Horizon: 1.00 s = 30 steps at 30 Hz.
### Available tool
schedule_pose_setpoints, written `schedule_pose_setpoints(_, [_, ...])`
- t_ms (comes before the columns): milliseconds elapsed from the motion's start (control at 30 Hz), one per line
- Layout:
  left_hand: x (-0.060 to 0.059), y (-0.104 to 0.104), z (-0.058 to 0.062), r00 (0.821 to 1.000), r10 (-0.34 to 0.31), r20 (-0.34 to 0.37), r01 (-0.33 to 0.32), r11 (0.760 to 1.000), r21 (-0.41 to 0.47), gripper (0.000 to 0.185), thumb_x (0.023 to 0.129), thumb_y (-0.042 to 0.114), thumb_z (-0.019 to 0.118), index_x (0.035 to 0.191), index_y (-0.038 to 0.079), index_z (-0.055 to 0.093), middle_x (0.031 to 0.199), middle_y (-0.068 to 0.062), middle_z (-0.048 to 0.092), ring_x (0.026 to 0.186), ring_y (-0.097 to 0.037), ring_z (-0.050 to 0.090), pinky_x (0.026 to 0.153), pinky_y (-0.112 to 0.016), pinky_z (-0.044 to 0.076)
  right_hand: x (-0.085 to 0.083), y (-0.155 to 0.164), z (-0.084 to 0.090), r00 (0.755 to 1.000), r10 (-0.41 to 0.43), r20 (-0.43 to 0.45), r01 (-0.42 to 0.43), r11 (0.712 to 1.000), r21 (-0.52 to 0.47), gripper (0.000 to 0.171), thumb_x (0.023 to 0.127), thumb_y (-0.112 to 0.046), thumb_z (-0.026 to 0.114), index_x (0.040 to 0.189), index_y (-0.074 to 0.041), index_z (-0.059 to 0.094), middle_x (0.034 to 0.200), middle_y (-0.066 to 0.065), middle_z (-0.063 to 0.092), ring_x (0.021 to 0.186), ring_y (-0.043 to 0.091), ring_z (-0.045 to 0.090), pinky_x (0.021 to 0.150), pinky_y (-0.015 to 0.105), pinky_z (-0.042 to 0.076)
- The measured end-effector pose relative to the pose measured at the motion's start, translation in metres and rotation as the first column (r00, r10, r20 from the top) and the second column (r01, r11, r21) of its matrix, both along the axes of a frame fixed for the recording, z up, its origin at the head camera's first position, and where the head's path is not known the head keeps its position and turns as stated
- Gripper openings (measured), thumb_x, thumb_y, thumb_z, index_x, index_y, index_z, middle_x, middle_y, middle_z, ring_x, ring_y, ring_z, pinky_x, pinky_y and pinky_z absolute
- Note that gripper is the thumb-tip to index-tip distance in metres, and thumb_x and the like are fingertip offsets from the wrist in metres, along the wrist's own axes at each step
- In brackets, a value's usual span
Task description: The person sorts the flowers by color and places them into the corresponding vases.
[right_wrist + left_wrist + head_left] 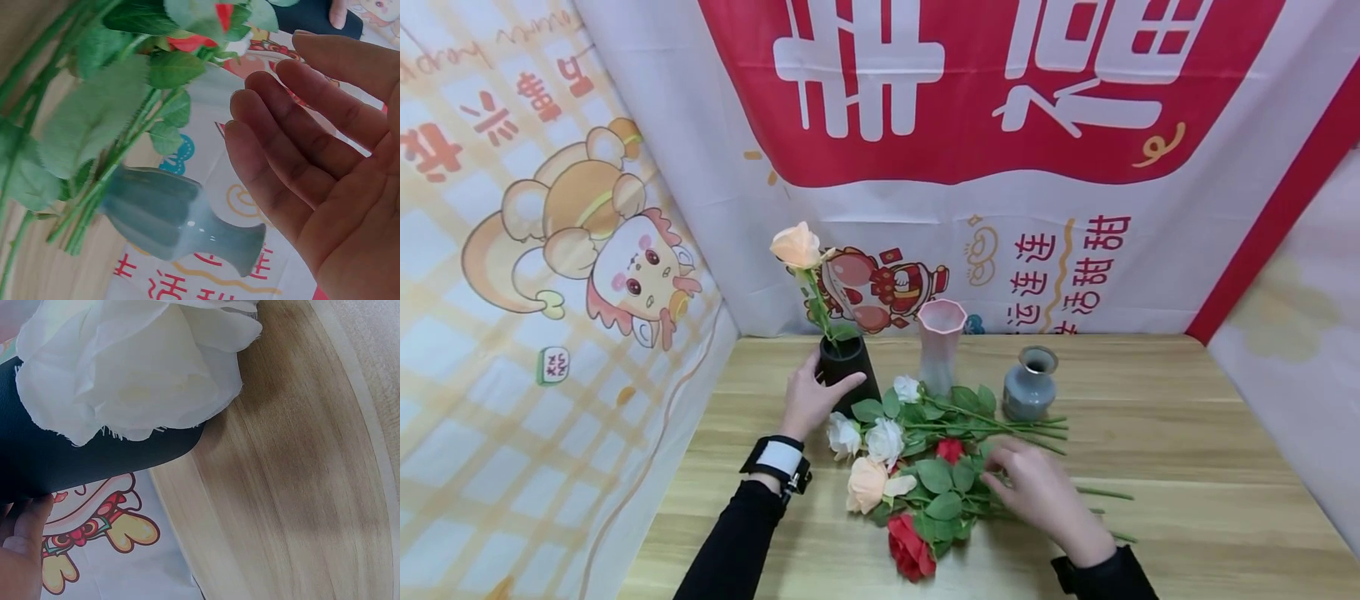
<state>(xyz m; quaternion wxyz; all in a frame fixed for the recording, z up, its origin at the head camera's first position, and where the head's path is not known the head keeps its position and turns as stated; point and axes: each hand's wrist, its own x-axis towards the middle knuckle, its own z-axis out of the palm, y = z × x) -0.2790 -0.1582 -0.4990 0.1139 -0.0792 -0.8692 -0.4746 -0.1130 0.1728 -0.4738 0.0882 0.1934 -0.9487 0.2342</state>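
Left hand (808,400) grip curled round black vase (848,379) near table's back-left edge; right hand (1041,492) spread over stems (1000,429).

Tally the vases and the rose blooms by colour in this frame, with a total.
Vases: 3 – black vase, pink vase, grey vase
Peach roses: 2
White roses: 3
Red roses: 2
Total: 10
The left hand grips the black vase; the right hand is open over the stems.
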Motion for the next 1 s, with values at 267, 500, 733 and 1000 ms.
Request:
schedule_pose_setpoints(267, [0.002,0.001,0.0,1.0,0.008,-0.014,-0.009,1.0,-0.01,0.077,0.071,0.066,0.078,0.133,0.025,0.057,0.123,-0.008,0.063,0.11,-0.025,0.06,0.088,-0.047,0.048,0.003,0.0,-0.015,0.999,0.043,0.002,-0.043,0.998,0.047,0.016,0.075,-0.01,0.084,0.083,-0.01,0.07,0.081,-0.004,0.061,0.07,0.01,0.059,0.059,0.027,0.049])
schedule_pose_setpoints(500, [0.0,0.001,-0.003,1.0,0.016,-0.023,-0.017,1.0,-0.021,0.08,0.071,0.066,0.077,0.136,0.025,0.055,0.126,-0.009,0.062,0.112,-0.026,0.059,0.09,-0.048,0.048,0.004,-0.005,-0.026,0.995,0.074,0.069,-0.081,0.992,0.1,0.022,0.066,-0.007,0.088,0.08,-0.009,0.07,0.08,-0.002,0.059,0.069,0.014,0.059,0.059,0.031,0.051])
schedule_pose_setpoints(733, [0.001,0.0,-0.002,1.0,0.025,-0.016,-0.025,0.999,-0.029,0.082,0.071,0.066,0.077,0.138,0.024,0.054,0.126,-0.01,0.062,0.113,-0.026,0.059,0.09,-0.048,0.047,0.004,-0.011,-0.039,0.989,0.104,0.101,-0.114,0.988,0.107,0.025,0.063,0.007,0.078,0.067,-0.015,0.067,0.071,-0.006,0.053,0.062,0.01,0.055,0.053,0.028,0.046])
schedule_pose_setpoints(1000, [0.001,0.001,-0.001,1.0,0.025,-0.011,-0.025,0.999,-0.024,0.081,0.071,0.067,0.077,0.136,0.024,0.055,0.124,-0.009,0.063,0.111,-0.024,0.059,0.089,-0.047,0.048,0.004,-0.011,-0.055,0.985,0.118,0.124,-0.129,0.987,0.091,0.031,0.065,0.01,0.075,0.06,-0.018,0.064,0.068,-0.007,0.053,0.059,0.007,0.052,0.05,0.026,0.039])
